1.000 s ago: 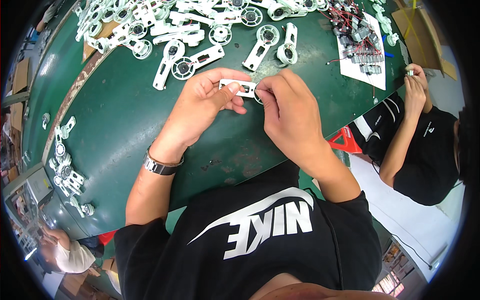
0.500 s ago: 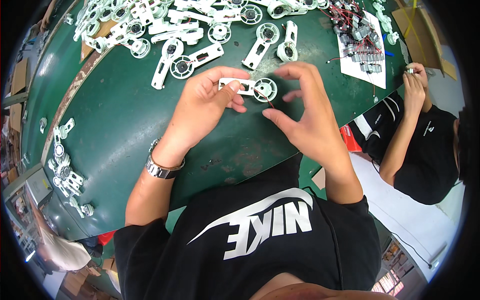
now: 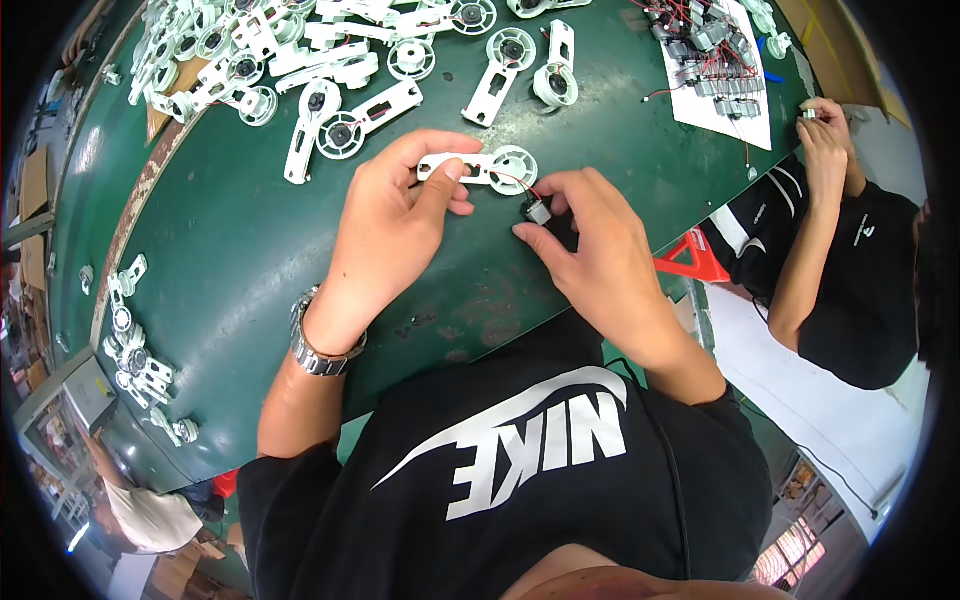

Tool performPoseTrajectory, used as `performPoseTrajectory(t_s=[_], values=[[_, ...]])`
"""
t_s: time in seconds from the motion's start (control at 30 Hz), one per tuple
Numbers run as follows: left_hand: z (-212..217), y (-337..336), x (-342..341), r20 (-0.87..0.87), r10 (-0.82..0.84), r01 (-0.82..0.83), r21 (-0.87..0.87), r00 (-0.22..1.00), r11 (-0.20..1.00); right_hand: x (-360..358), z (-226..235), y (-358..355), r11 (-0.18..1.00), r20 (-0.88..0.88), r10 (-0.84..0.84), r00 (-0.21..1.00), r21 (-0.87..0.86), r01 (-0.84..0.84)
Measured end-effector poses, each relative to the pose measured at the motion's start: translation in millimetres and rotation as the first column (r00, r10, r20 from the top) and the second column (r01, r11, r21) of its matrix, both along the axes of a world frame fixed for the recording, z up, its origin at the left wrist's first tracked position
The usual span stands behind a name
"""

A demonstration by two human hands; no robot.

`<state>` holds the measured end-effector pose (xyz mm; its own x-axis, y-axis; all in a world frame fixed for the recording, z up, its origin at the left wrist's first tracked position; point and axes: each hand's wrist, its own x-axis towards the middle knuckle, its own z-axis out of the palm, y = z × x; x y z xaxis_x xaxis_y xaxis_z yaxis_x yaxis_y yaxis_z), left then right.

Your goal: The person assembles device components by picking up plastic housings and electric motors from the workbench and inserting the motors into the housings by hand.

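Note:
My left hand (image 3: 400, 195) pinches a pale green-white plastic bracket (image 3: 440, 168) by its slotted arm, thumb on top. At the bracket's right end is a spoked round ring (image 3: 514, 170). Thin red wires run from the ring to a small grey motor (image 3: 538, 212) with a dark end. My right hand (image 3: 600, 235) has that motor at its fingertips, between the thumb and the curled fingers, just right of and below the ring. Both hands are above the green table (image 3: 260, 260).
Many similar brackets (image 3: 340, 132) lie piled at the back left, and a smaller group (image 3: 130, 345) sits at the far left. Wired grey motors (image 3: 715, 75) rest on a white sheet (image 3: 690, 130) at the back right. A co-worker (image 3: 850, 270) sits at the right.
The motor now shows at my right fingertips, where earlier the hand was spread beside the ring. The bracket has shifted slightly left in the view, and the right hand has come down a little.

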<state>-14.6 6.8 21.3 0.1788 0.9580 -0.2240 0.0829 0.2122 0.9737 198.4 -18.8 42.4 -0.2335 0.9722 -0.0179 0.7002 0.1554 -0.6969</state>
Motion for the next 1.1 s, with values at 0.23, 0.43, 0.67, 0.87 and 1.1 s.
performPoseTrajectory(t_s=[0.23,0.43,0.67,0.87,1.1], values=[[16,-5,6,-0.443,0.089,0.21,0.582,0.892,0.786,0,1,5,0.997,-0.037,-0.059,0.998,-0.048,0.057],[17,-7,14,-0.626,0.284,0.594,0.779,0.726,0.2,18,-20,16,0.991,-0.306,-0.067,0.95,-0.13,0.028],[17,-8,13,-0.7,0.359,0.78,0.602,0.618,-0.17,19,-40,25,0.997,-0.429,0.034,0.903,0.073,-0.003],[16,-9,12,-0.718,0.452,0.848,0.431,0.529,-0.309,14,-48,25,0.943,-0.442,0.119,0.889,0.331,0.039],[17,-5,8,-0.654,0.48,0.811,0.454,0.584,-0.368,25,-36,31,0.735,-0.182,0.238,0.954,0.676,-0.054]])
